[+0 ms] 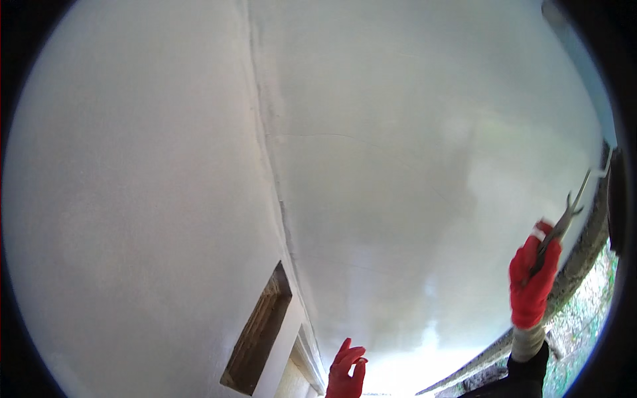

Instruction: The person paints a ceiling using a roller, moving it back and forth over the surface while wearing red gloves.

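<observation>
At the right, my right hand, in a red glove, is raised and wrapped round a dark metal hand tool. The tool has a long thin tip and two short curved prongs, and its exact kind is not clear. Its tip points up toward a thin pale bent piece at the far right edge; whether they touch cannot be told. My left hand, also red-gloved, rises from the lower edge with its fingers loosely bent and apart, holding nothing visible. A broad smooth pale surface lies beyond both hands.
A rough seam runs down between two pale surfaces. A dark rectangular recess is cut into the left one, beside a pale frame. A rough dark edge borders the right side, with greenery outside.
</observation>
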Action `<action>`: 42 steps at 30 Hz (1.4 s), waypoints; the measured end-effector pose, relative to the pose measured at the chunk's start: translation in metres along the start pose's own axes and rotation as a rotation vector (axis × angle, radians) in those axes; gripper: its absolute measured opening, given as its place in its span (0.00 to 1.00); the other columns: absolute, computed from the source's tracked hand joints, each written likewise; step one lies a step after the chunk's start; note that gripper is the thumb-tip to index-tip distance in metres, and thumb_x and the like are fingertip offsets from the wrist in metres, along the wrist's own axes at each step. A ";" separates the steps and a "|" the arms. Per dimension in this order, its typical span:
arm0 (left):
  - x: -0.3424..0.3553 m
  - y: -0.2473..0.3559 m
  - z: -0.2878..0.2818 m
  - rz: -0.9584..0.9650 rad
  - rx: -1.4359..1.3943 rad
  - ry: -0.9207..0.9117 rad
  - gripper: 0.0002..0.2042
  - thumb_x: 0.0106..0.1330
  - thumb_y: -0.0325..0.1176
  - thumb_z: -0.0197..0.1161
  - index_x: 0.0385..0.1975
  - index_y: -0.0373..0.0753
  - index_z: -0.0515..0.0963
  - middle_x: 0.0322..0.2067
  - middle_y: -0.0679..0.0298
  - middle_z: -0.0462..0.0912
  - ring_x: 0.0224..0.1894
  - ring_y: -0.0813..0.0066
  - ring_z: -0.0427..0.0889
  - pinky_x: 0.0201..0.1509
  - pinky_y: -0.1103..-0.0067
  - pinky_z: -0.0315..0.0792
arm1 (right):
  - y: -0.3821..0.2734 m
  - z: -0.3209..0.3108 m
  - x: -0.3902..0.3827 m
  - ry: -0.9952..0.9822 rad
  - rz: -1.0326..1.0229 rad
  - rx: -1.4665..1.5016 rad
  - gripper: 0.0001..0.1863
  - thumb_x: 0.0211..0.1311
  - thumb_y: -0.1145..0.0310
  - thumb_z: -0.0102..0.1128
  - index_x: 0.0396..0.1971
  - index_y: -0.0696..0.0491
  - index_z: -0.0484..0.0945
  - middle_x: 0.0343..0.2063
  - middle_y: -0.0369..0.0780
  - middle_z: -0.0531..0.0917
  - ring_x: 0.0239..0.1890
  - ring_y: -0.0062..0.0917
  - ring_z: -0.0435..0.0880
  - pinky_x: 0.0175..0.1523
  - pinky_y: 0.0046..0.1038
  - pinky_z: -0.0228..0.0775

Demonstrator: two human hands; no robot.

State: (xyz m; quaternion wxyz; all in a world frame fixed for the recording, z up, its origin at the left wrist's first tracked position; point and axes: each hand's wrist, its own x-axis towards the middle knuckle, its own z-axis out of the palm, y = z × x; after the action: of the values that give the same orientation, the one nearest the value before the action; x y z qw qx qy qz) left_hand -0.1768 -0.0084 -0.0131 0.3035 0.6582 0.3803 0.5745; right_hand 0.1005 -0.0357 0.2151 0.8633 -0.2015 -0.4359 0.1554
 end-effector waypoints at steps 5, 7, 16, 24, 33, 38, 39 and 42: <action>-0.034 0.057 0.025 -0.068 -0.098 -0.180 0.09 0.65 0.25 0.57 0.44 0.35 0.76 0.51 0.54 0.74 0.58 0.62 0.73 0.51 0.73 0.73 | -0.024 -0.079 -0.118 0.108 0.232 -0.169 0.11 0.64 0.66 0.52 0.39 0.55 0.65 0.08 0.32 0.63 0.03 0.18 0.61 0.06 0.22 0.50; -0.039 0.088 0.034 -0.118 -0.155 -0.265 0.07 0.68 0.30 0.55 0.39 0.35 0.76 0.47 0.53 0.77 0.52 0.64 0.76 0.46 0.75 0.73 | -0.024 -0.095 -0.172 0.360 0.389 -0.186 0.05 0.61 0.75 0.50 0.35 0.53 0.66 0.08 0.34 0.67 0.03 0.20 0.62 0.06 0.24 0.52; -0.106 0.104 0.090 -0.361 -0.640 -0.815 0.21 0.72 0.32 0.47 0.62 0.32 0.58 0.59 0.52 0.67 0.58 0.61 0.72 0.62 0.72 0.65 | -0.054 -0.110 -0.368 0.138 1.055 -0.430 0.10 0.66 0.65 0.51 0.40 0.55 0.73 0.28 0.48 0.78 0.24 0.39 0.75 0.29 0.39 0.66; -0.126 0.116 0.101 -0.780 -0.610 -0.606 0.13 0.74 0.37 0.45 0.46 0.33 0.70 0.09 0.72 0.61 0.34 0.68 0.84 0.43 0.76 0.74 | -0.062 -0.138 -0.419 -0.502 0.690 -0.803 0.23 0.63 0.68 0.53 0.57 0.58 0.68 0.31 0.44 0.73 0.33 0.39 0.73 0.35 0.41 0.67; -0.161 0.122 0.169 -0.622 -0.460 -0.556 0.12 0.68 0.32 0.57 0.48 0.35 0.70 0.36 0.59 0.79 0.27 0.75 0.80 0.32 0.80 0.75 | -0.095 -0.151 -0.384 -0.014 0.823 -0.854 0.19 0.61 0.60 0.59 0.49 0.52 0.72 0.28 0.48 0.79 0.31 0.48 0.78 0.33 0.43 0.68; -0.159 0.145 0.199 -0.814 -0.524 -0.744 0.06 0.70 0.32 0.54 0.34 0.37 0.69 0.34 0.56 0.82 0.20 0.85 0.70 0.21 0.87 0.62 | -0.088 -0.185 -0.402 0.128 0.696 -0.842 0.13 0.61 0.63 0.57 0.41 0.54 0.74 0.21 0.44 0.77 0.22 0.40 0.75 0.28 0.39 0.67; -0.158 0.150 0.203 -0.826 -0.593 -0.801 0.06 0.71 0.31 0.50 0.31 0.38 0.67 0.34 0.57 0.81 0.19 0.87 0.69 0.19 0.88 0.58 | -0.085 -0.201 -0.404 0.199 1.057 -0.536 0.13 0.60 0.64 0.57 0.40 0.55 0.74 0.21 0.42 0.77 0.22 0.37 0.74 0.28 0.38 0.67; -0.164 0.153 0.217 -0.812 -0.761 -0.802 0.08 0.72 0.32 0.49 0.29 0.39 0.66 0.20 0.68 0.71 0.16 0.87 0.62 0.20 0.88 0.58 | -0.091 -0.229 -0.395 0.214 1.512 -0.045 0.17 0.56 0.63 0.59 0.44 0.55 0.75 0.22 0.38 0.80 0.28 0.29 0.77 0.35 0.34 0.71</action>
State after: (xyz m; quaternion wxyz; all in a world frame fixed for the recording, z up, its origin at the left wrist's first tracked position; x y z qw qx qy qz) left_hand 0.0529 -0.2201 -0.0046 0.8225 0.4727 0.2268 0.2205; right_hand 0.0697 -0.3392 -0.1367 0.5552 -0.4765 -0.0964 0.6748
